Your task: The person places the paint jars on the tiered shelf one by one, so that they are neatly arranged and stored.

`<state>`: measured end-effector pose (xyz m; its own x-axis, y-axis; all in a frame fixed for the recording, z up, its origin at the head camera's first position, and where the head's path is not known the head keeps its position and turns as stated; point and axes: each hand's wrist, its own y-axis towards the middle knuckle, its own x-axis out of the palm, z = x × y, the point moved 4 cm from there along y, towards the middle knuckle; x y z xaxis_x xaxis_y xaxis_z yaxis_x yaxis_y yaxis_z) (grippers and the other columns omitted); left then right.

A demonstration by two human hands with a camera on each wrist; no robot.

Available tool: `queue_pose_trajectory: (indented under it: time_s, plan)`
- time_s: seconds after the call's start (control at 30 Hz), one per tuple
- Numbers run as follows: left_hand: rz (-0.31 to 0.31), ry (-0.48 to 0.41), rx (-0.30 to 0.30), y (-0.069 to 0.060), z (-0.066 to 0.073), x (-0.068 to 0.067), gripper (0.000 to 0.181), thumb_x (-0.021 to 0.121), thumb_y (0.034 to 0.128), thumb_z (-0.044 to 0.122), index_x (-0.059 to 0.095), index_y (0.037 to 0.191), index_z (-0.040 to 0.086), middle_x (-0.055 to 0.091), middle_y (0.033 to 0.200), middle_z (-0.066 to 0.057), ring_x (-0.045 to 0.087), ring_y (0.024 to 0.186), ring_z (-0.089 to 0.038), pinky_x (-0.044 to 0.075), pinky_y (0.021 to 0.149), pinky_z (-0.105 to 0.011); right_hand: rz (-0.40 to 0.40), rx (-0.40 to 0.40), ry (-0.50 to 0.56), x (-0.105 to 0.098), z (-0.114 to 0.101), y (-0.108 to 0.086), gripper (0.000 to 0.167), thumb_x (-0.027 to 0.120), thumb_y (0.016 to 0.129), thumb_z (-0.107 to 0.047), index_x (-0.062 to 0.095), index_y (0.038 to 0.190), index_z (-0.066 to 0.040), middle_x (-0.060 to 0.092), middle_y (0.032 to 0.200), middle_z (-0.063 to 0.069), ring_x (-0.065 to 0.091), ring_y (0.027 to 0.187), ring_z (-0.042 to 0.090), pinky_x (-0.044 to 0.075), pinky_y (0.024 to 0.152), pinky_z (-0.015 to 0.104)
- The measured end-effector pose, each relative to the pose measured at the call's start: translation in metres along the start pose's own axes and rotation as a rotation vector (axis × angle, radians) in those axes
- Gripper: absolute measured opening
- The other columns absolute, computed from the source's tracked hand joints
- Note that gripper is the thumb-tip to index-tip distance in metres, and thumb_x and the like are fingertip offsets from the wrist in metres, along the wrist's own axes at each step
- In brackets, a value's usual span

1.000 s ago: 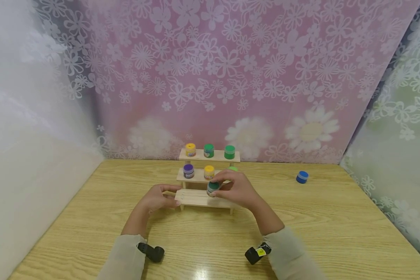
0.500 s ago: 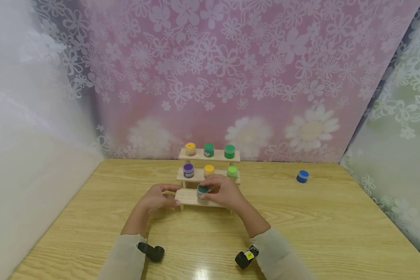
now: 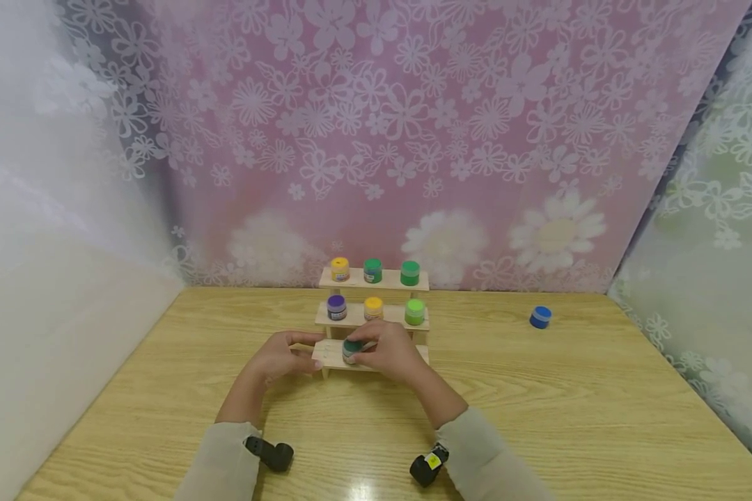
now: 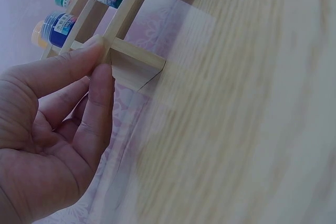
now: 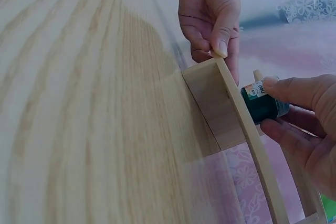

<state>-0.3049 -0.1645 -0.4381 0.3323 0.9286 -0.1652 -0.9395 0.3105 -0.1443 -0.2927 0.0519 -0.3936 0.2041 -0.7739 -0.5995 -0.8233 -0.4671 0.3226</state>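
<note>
A dark green paint jar (image 3: 351, 351) stands on the lowest step of a three-step wooden rack (image 3: 333, 356), toward its left end. My right hand (image 3: 387, 351) grips this jar between thumb and fingers; the right wrist view shows its label and the dark green jar (image 5: 260, 103) against the step. At the rack's left end, my left hand (image 3: 283, 356) pinches the edge of the lowest step, thumb and finger meeting on the wood in the left wrist view. Behind, the middle step carries a purple jar (image 3: 336, 307), a yellow jar (image 3: 373, 308) and a light green jar (image 3: 415, 312).
The top step holds another yellow jar (image 3: 340, 269) and two green jars, one in the middle (image 3: 372, 270) and a green jar at right (image 3: 410, 273). A blue jar (image 3: 541, 317) stands apart on the wooden table (image 3: 576, 403). A flowered curtain (image 3: 376, 139) hangs behind.
My right hand has moved the dark green jar leftward along the lowest step, uncovering the light green jar. My left hand has stayed at the rack's left end.
</note>
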Motion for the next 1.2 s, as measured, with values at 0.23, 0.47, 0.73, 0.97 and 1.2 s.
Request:
queue_pose_trajectory:
  time_s: [0.23,0.47,0.73,0.97,1.2]
  plan:
    - [0.000,-0.003,-0.002,-0.001,0.001,0.001,0.057,0.076,0.0813,-0.002,0.056,0.135,-0.003,0.059,0.127,-0.024,0.065,0.101,-0.028,0.056,0.078,-0.040,0.023,0.022,-0.051,0.003,0.000,0.000,0.028,0.083,0.077,-0.009,0.075,0.104,-0.005,0.067,0.098,0.003,0.066,0.087,0.016,0.054,0.070,0.020]
    - [0.018,0.005,-0.014,-0.002,0.000,0.001,0.056,0.077,0.0802,-0.002,0.058,0.133,-0.001,0.053,0.135,-0.024,0.064,0.106,-0.029,0.056,0.078,-0.038,0.032,0.025,-0.032,0.001,-0.004,-0.004,0.028,0.083,0.078,-0.007,0.074,0.105,-0.006,0.065,0.099,0.001,0.066,0.093,0.019,0.054,0.073,0.021]
    - [0.025,-0.012,-0.020,0.000,-0.001,0.001,0.055,0.077,0.0799,-0.003,0.059,0.132,-0.001,0.060,0.125,-0.020,0.066,0.100,-0.027,0.056,0.077,-0.037,0.083,0.016,-0.018,-0.009,-0.005,-0.011,0.027,0.082,0.079,-0.008,0.074,0.105,-0.007,0.064,0.110,0.004,0.067,0.098,0.021,0.055,0.075,0.023]
    - [0.033,-0.014,-0.026,0.001,-0.001,0.001,0.055,0.077,0.0793,-0.004,0.060,0.132,-0.001,0.062,0.122,-0.019,0.066,0.098,-0.026,0.056,0.077,-0.037,0.108,0.015,0.056,-0.019,-0.005,-0.019,0.029,0.082,0.081,-0.013,0.073,0.107,-0.006,0.064,0.111,0.001,0.068,0.098,0.019,0.055,0.075,0.024]
    - [0.035,-0.001,-0.033,0.000,-0.001,0.001,0.056,0.077,0.0791,-0.004,0.060,0.132,0.000,0.061,0.124,-0.020,0.066,0.099,-0.026,0.056,0.076,-0.036,0.152,-0.039,0.154,-0.027,-0.007,-0.027,0.025,0.080,0.082,-0.008,0.073,0.105,-0.004,0.065,0.110,0.006,0.066,0.099,0.027,0.056,0.077,0.032]
